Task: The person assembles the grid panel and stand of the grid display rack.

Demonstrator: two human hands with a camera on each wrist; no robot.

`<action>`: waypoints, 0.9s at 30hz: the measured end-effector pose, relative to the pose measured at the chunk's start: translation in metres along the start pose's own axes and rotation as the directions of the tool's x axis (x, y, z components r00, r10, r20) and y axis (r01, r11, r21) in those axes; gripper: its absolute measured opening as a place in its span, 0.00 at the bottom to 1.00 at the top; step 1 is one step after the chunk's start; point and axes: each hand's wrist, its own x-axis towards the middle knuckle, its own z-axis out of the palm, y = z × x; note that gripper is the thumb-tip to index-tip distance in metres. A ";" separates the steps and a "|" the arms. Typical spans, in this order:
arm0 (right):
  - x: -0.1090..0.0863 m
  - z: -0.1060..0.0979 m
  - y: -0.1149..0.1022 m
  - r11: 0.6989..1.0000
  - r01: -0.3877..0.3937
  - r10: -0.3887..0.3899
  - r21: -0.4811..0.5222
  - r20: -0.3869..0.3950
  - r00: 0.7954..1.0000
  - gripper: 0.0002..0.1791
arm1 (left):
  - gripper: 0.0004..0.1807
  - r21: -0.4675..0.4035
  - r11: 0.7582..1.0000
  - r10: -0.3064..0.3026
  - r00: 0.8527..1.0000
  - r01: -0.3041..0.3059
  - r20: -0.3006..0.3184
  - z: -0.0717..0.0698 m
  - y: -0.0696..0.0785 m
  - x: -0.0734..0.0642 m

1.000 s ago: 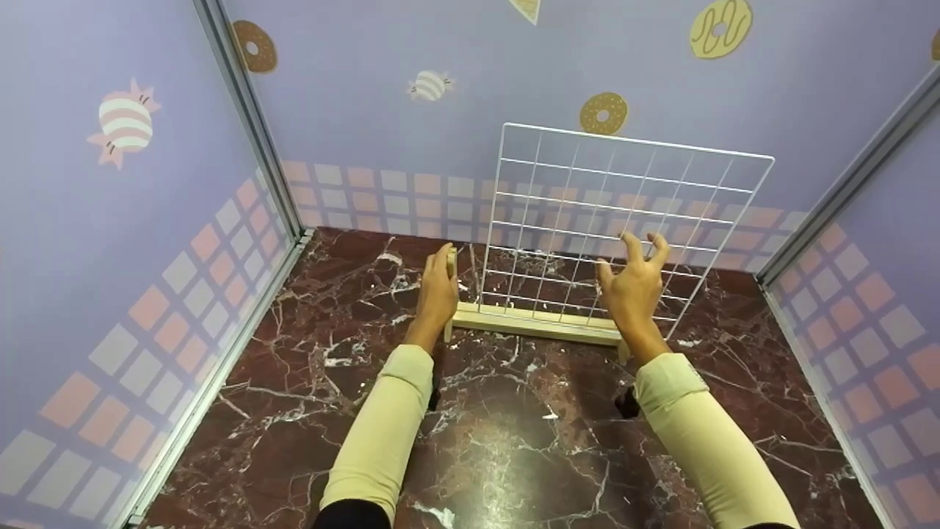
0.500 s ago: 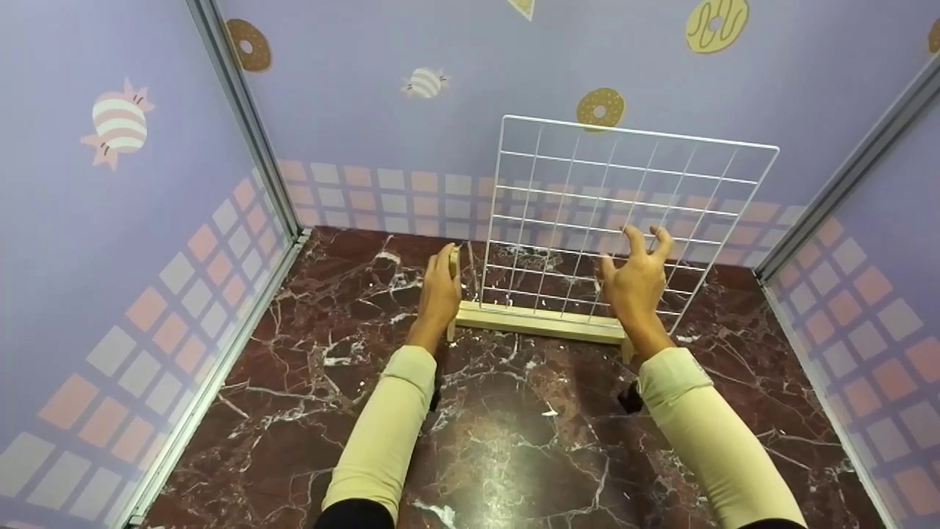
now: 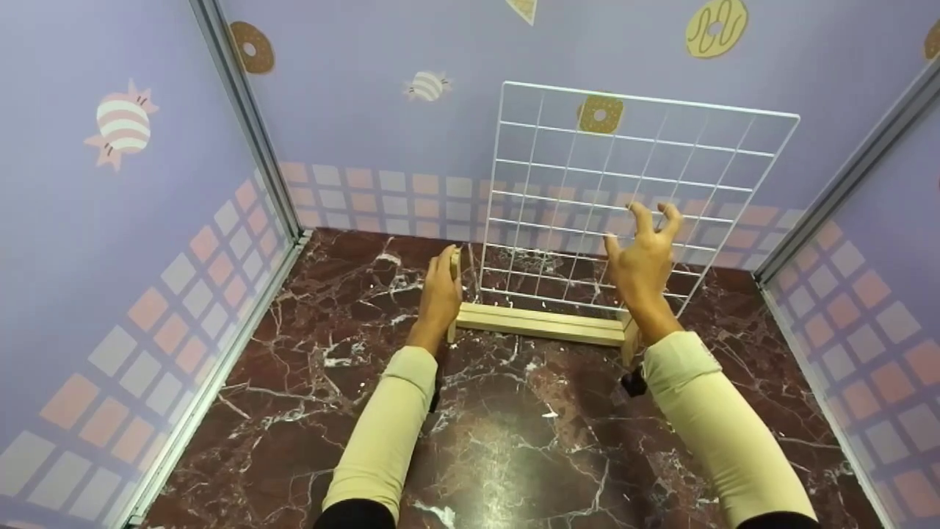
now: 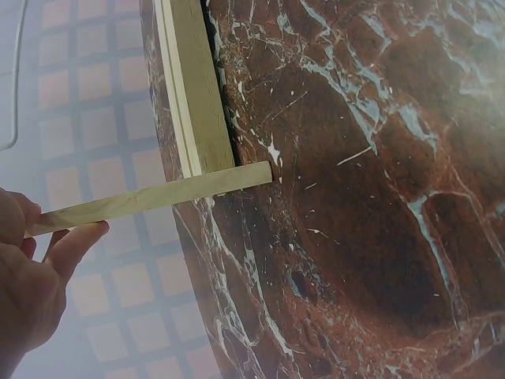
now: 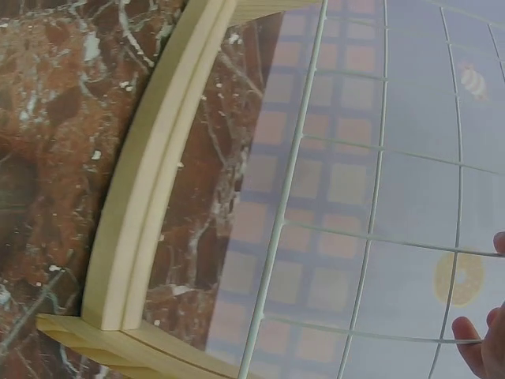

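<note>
In the head view my right hand (image 3: 644, 268) grips a white wire grid panel (image 3: 623, 175), fingertips hooked at its wires. The panel tilts up, its lower edge above a pale wooden rail (image 3: 543, 327). At the rail's left end my left hand (image 3: 440, 294) pinches the upright wooden strip. The left wrist view has that strip (image 4: 150, 197) between thumb and fingers, crossing the rail's end. From the right wrist, a grooved rail (image 5: 150, 174) meets a wooden end piece (image 5: 142, 351), with the panel's outer wire (image 5: 281, 225) apart from the groove. Fingertips (image 5: 469, 347) show at the wires.
The wooden frame stands on a dark red marbled surface (image 3: 499, 441) with white flecks. Purple printed walls enclose it at the back (image 3: 352, 117), left (image 3: 59, 242) and right (image 3: 888, 242), with grey metal trim (image 3: 250, 125) at the corners. A small black item (image 3: 633, 383) shows by the right wrist.
The wire grid panel has risen with my right hand; its lower edge has gone from the rail to above it. My left hand has stayed on the wooden strip.
</note>
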 end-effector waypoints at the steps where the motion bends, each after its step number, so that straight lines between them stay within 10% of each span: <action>1: 0.002 -0.001 -0.003 1.000 0.003 -0.003 -0.002 -0.002 1.000 0.29 | 0.31 0.000 1.000 -0.002 1.000 0.002 0.000 0.000 0.000 0.000; 27: 0.035 0.005 -0.055 0.998 0.051 -0.048 0.026 -0.105 0.993 0.27 | 0.29 0.034 0.999 0.006 1.000 -0.006 -0.016 -0.002 0.001 -0.001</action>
